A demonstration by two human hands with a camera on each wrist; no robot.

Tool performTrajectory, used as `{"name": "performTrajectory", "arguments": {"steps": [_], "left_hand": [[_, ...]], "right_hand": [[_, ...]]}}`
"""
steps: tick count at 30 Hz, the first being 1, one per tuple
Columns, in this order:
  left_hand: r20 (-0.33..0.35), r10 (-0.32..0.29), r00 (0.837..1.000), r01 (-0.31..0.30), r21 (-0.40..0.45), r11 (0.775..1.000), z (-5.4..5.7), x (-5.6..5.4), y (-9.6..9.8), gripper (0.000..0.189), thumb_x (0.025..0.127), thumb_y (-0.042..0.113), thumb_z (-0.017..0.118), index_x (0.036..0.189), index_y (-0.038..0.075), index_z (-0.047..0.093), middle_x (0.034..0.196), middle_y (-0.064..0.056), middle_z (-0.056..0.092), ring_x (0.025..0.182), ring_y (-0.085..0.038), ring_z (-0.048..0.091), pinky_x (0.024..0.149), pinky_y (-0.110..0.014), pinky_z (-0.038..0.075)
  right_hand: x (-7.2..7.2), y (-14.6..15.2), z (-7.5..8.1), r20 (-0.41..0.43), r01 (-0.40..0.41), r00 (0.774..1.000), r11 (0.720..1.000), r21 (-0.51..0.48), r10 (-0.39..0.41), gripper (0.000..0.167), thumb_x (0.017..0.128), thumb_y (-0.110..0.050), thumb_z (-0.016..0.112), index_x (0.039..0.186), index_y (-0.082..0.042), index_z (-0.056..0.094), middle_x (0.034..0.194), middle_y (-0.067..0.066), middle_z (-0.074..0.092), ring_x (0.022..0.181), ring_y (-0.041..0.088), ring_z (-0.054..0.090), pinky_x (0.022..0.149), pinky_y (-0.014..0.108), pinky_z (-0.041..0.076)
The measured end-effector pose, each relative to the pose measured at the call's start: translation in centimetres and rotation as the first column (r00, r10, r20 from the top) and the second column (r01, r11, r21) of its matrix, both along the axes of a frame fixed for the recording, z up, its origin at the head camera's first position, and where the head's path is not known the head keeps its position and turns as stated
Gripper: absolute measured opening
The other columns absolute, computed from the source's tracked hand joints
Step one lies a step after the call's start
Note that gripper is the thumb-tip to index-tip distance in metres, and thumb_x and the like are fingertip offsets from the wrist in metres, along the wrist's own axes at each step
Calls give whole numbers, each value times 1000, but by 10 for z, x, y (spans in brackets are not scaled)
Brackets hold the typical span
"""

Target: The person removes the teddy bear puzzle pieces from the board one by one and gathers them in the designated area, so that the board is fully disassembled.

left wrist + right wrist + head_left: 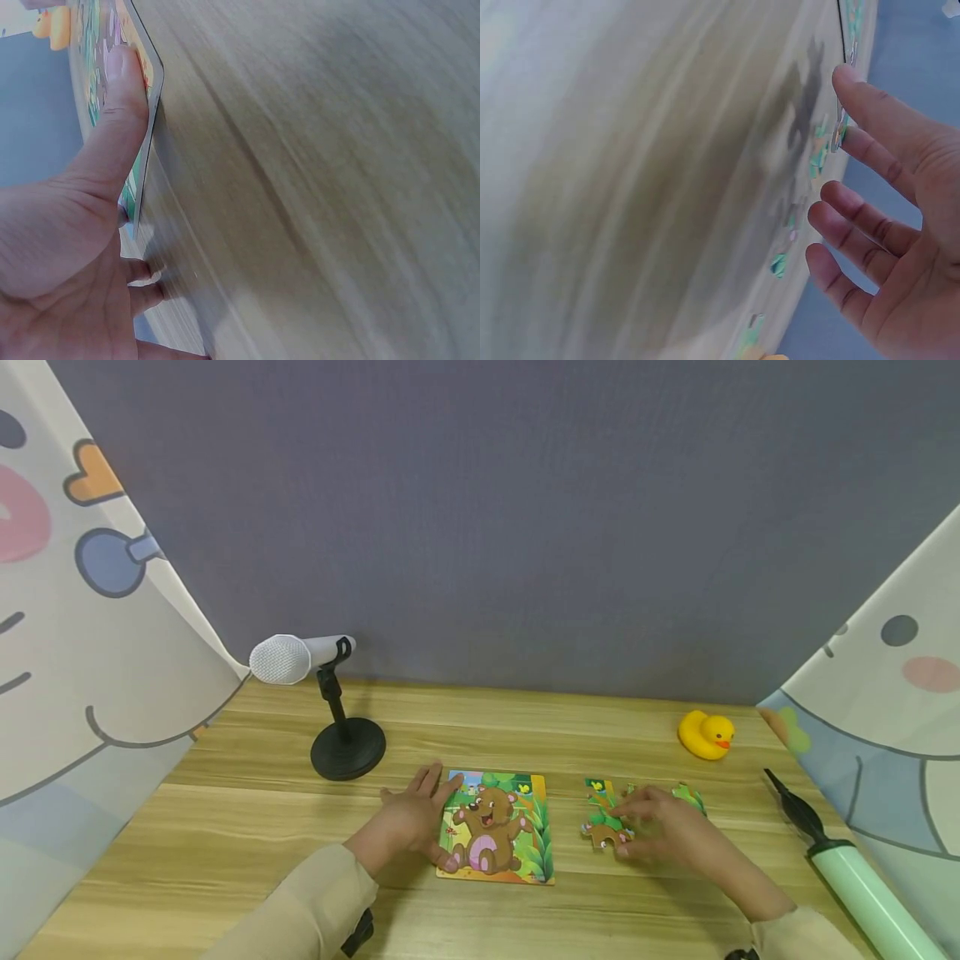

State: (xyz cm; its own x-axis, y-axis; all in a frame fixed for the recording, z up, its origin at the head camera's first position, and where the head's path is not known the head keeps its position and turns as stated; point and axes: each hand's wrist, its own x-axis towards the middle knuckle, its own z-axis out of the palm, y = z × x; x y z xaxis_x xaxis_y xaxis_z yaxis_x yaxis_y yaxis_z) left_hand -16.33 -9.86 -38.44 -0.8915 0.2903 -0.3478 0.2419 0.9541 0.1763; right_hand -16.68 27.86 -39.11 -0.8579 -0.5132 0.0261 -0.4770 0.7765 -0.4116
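A square bear picture board (491, 827) lies flat on the table. My left hand (408, 818) is spread along its left side, the index finger at the upper left corner. In the left wrist view, the thumb (124, 97) rests on the board's printed face near a corner. Right of the board, my right hand (660, 827) pinches a jigsaw puzzle piece (606, 837) with brown bear print between thumb and index finger. Another puzzle piece (597, 789) with a yellow patch lies just beyond it. More green pieces (690, 795) lie partly hidden behind the hand.
A white microphone (281, 660) on a black round stand (348, 749) stands at the back left. A yellow rubber duck (705, 735) sits at the back right. Along the right edge lies a pale green pump (873, 893) with a black nozzle. A grey wall rises behind.
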Motion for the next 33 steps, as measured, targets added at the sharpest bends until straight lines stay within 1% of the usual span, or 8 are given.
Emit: {"name": "performTrajectory", "arguments": {"steps": [4,6,11,16,23,27,32,33], "left_hand": [[1,4,1000,-4,7,1000,0,0,0,122,65,52,91,161,12,27,167,-21,15,152,-40,20,100,-81,30],[0,3,1000,-3,8,1000,0,0,0,122,65,52,91,161,12,27,167,-21,15,152,-40,20,100,-81,30],[-3,-2,1000,2,4,1000,-1,0,0,123,65,52,91,161,12,26,166,-22,15,152,-40,20,100,-81,31],[3,0,1000,0,2,1000,-1,0,0,123,65,52,91,161,12,26,167,-22,15,152,-40,20,100,-81,30],[7,1,1000,-1,-4,1000,0,-1,0,123,65,52,90,161,12,26,167,-21,15,152,-40,19,100,-81,30],[9,1,1000,-1,-6,1000,0,-1,0,123,65,53,90,161,13,25,167,-21,14,153,-40,19,100,-81,30],[8,0,1000,0,2,1000,-1,-1,0,123,65,52,90,161,12,25,167,-22,14,153,-40,19,100,-81,30],[8,-1,1000,1,5,1000,-1,-1,0,123,65,52,90,161,12,25,167,-22,14,152,-40,19,100,-81,30]], "right_hand": [[4,2,-6,-2,6,1000,1000,5,-6,49,76,-42,87,117,-15,77,130,27,62,118,55,56,90,70,47],[5,2,-8,2,16,1000,1000,2,-16,48,77,-42,87,116,-16,77,134,29,59,122,58,52,91,72,45],[7,2,-12,1,25,1000,1000,-3,-25,45,78,-38,87,115,-16,77,134,34,57,121,59,53,87,69,50],[6,1,-14,-23,24,999,1000,-2,-24,44,78,-34,88,116,-15,76,131,31,60,118,55,57,87,67,50],[5,2,-14,-14,24,1000,1000,-7,-24,43,79,-36,87,116,-18,76,130,29,61,111,48,62,86,66,52],[4,4,-14,-9,6,1000,1000,-15,-6,43,79,-37,86,116,-17,76,131,28,61,102,36,67,83,58,55],[1,6,-13,-14,-33,999,999,-6,33,44,81,-41,84,117,-17,75,128,20,64,93,20,65,77,41,56],[0,6,-12,-13,-41,999,999,-11,41,43,82,-41,84,116,-16,74,124,16,66,92,17,64,76,38,55]]}}
